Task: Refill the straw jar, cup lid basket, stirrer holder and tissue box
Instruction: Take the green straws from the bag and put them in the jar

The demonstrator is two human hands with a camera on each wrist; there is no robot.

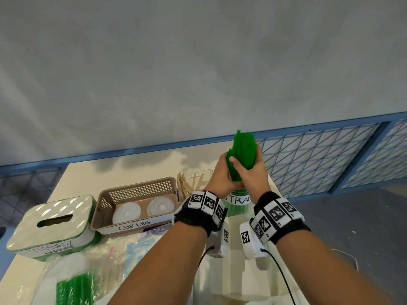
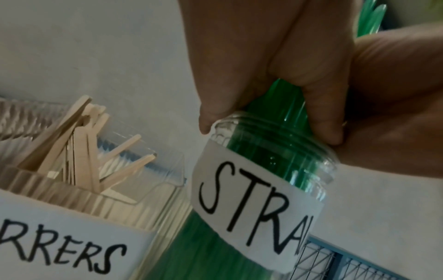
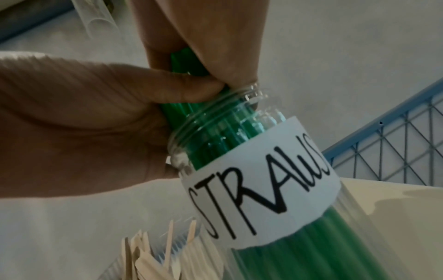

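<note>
Both hands grip one thick bundle of green straws point(image 1: 243, 148) upright over the clear straw jar point(image 1: 237, 203) labelled STRAWS. My left hand point(image 1: 221, 175) wraps the bundle from the left and my right hand point(image 1: 253, 172) from the right, thumbs across the front. In the left wrist view my left hand point(image 2: 263, 66) sits just above the jar point(image 2: 263, 170), and the straws point(image 2: 285, 106) run down through its threaded mouth. The right wrist view shows my right hand point(image 3: 210, 47) round the straws point(image 3: 189, 62) at the jar point(image 3: 239, 151) rim.
Left of the jar stands a clear stirrer holder point(image 1: 193, 181) with wooden sticks, then a brown cup lid basket point(image 1: 136, 188) with two lid stacks, then a tissue box point(image 1: 52, 221). Plastic bags, one holding green straws point(image 1: 74, 287), lie at the table's near edge. A blue mesh fence runs behind.
</note>
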